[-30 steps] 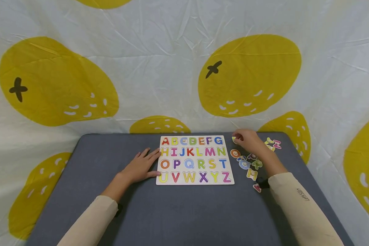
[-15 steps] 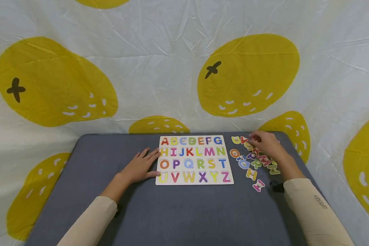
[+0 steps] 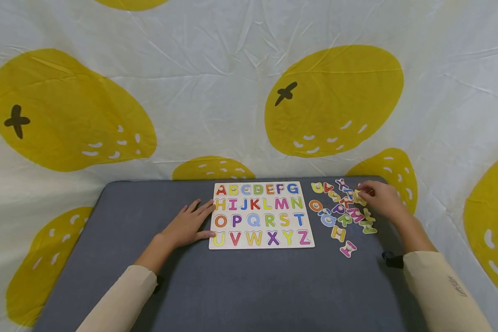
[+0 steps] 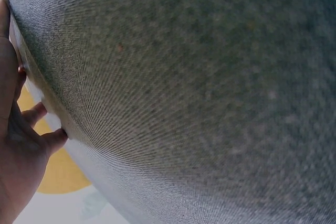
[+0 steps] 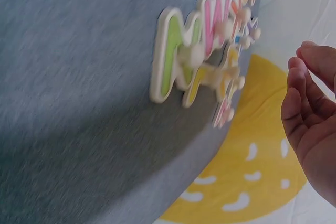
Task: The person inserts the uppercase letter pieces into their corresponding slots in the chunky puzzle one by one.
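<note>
The left hand (image 3: 187, 226) rests, fingers spread, at the left edge of the alphabet puzzle board (image 3: 260, 229). Right of it, the right hand (image 3: 380, 199), fingers loosely bent and empty, hovers beside knobbed letter pieces (image 3: 354, 214).

1. We see soft light in the head view, with dim shadows on the table (image 3: 249, 290) beside both sleeves (image 3: 118, 297).
2. We find the left wrist view blurred, darkest upper right.
3. Right wrist: a broad shadow.
</note>
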Motion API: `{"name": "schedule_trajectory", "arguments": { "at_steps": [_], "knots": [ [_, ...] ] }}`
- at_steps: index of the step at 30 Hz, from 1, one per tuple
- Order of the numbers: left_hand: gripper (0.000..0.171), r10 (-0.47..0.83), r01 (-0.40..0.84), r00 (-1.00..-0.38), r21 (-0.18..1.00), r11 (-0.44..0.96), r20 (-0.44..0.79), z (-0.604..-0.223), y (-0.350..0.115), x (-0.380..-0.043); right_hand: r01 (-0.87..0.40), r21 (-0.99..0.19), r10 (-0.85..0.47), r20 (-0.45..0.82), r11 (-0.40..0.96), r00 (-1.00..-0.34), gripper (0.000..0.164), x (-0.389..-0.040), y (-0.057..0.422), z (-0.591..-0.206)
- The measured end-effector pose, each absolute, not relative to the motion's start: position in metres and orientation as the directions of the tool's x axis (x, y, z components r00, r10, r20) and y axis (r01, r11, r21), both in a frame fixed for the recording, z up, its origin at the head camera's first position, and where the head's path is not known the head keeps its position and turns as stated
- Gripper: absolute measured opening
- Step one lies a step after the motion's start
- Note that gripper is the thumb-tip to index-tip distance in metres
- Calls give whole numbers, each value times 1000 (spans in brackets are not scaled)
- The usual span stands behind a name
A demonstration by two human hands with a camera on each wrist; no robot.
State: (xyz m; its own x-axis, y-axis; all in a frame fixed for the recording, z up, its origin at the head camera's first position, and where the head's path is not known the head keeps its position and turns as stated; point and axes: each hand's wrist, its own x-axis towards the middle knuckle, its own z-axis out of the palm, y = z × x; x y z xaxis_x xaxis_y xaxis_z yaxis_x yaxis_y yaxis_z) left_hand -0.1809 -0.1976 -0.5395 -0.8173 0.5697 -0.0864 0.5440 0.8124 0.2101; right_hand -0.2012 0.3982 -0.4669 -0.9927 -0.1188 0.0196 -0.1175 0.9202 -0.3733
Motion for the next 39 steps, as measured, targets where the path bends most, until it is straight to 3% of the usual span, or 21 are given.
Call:
{"name": "schedule_trajectory", "arguments": {
  "at_steps": [13,30,39],
  "knots": [
    [93,572,545,-815,214,811,-92,-536,-193,-182,-27,-377,-46,-41,926,-998,31,-187,421,-474],
    [95,556,528,-826,214,822,-96,-540,-201,-183,-125,-380,-109,64,917,-992,19,-163,430,-487],
    [94,556,528,-826,219,821,-94,-541,-198,-183,-134,-359,-114,77,924,-991,21,-142,410,-492]
  ]
}}
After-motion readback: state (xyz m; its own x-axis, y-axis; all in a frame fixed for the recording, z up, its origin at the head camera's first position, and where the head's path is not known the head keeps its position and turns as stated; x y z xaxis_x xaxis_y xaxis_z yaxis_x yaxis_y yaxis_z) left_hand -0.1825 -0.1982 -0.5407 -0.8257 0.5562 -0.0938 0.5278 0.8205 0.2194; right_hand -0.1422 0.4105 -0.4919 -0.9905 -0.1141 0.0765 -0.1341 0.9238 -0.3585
